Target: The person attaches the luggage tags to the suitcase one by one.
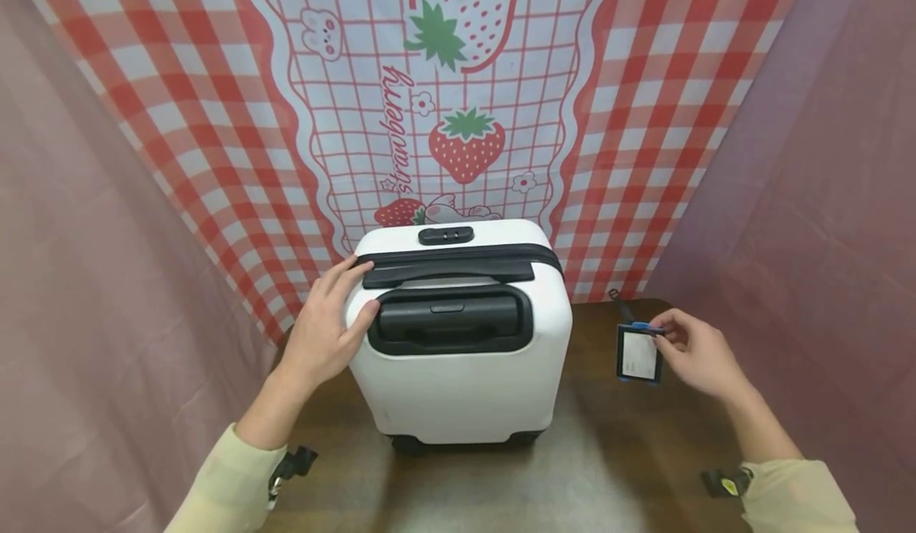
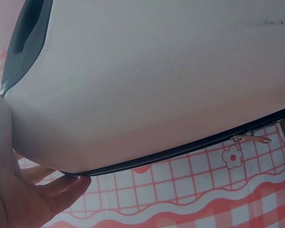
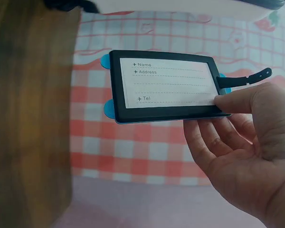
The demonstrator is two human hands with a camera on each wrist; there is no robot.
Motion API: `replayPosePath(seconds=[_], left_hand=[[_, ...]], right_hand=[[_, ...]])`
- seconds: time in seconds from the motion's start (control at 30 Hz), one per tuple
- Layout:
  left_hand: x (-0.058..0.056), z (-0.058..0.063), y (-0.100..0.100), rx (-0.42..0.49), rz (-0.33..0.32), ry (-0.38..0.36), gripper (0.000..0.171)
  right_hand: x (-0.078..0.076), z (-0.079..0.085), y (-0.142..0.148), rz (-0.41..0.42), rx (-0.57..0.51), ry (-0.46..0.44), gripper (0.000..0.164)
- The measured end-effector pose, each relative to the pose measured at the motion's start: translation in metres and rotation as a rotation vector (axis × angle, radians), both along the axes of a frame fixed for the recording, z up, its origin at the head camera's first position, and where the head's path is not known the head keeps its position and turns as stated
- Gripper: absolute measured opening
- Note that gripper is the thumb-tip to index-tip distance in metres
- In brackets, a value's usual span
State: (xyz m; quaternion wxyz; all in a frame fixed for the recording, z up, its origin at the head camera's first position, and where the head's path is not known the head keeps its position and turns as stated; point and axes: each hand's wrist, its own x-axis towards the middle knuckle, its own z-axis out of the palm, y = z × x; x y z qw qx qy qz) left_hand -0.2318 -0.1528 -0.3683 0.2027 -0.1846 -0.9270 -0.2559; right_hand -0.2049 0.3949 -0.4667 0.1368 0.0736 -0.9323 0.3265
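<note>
A white hard-shell suitcase stands upright in the middle of the head view, with a black carry handle and a recessed black pull handle. My left hand holds its upper left corner, thumb by the handle recess and fingers round the side. In the left wrist view, fingertips touch the dark seam. Right of the suitcase, apart from it, my right hand pinches a luggage tag by one end. The tag has a black frame, blue edges, a white name card and a loose black strap.
Behind the suitcase hangs a red-and-white checked cloth with strawberries. Pinkish curtains close off both sides. The suitcase stands on a brown wooden surface. A combination lock sits on its top, and a zipper pull hangs at its seam.
</note>
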Motion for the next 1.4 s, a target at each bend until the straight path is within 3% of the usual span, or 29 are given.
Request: replayPosePath(seconds=[0.4, 0.83, 1.13, 1.4], left_hand=[[0.000, 0.000, 0.001, 0.013, -0.017, 0.012, 0.062], [-0.001, 0.001, 0.010, -0.011, 0.029, -0.001, 0.064], [-0.003, 0.002, 0.011, 0.008, 0.017, 0.035, 0.062], [-0.003, 0.003, 0.013, -0.009, 0.004, 0.013, 0.063]], right_hand=[[0.012, 0.044, -0.015, -0.065, 0.010, 0.135, 0.014], [0.012, 0.086, -0.037, -0.085, -0.134, 0.344, 0.019], [0.006, 0.114, -0.050, -0.059, -0.197, 0.453, 0.023], [0.001, 0.127, -0.058, -0.028, -0.201, 0.531, 0.022]])
